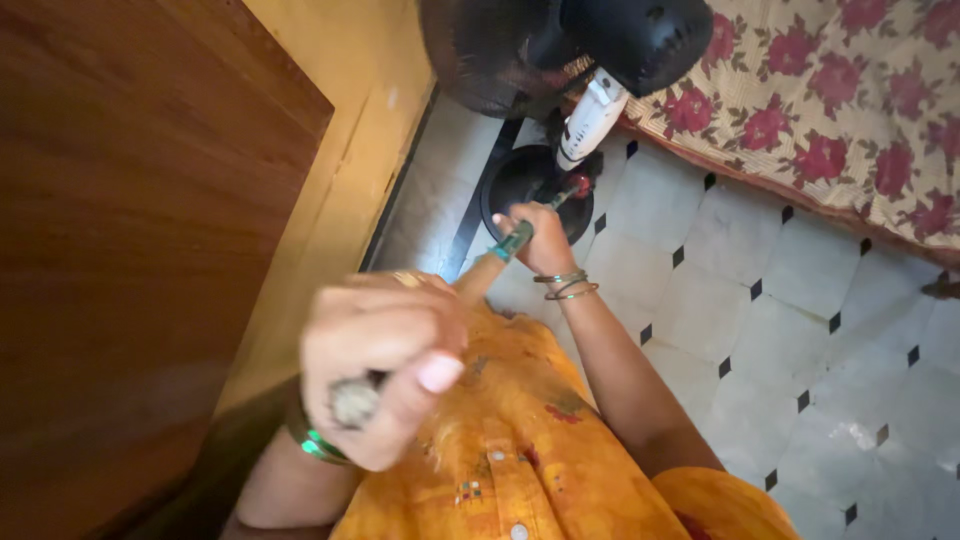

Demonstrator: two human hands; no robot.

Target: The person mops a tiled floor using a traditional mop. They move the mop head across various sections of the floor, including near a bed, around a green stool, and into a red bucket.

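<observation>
Wooden panelling of a brown door [140, 230] fills the left of the scene, with a yellow wall [345, 130] beside it. White floor tiles [790, 330] with small black diamonds spread across the right, and at the far right lies a bed under a cream bedspread [850, 100] printed with red flowers. At the far middle stands a black pedestal fan [560, 45] with a white neck, its round base [530, 185] on the floor. An orange garment [520, 440] covers the near middle. A long broom handle [490, 262] runs from near to far between both hands. The left hand [385, 375], close and blurred, is clenched in a fist around the handle's near end, a green bangle [322, 443] at its wrist. The right hand [545, 240], further off just before the fan base, is wrapped around the handle where it bears a green band, with thin metal bangles [566, 285] on that wrist.
</observation>
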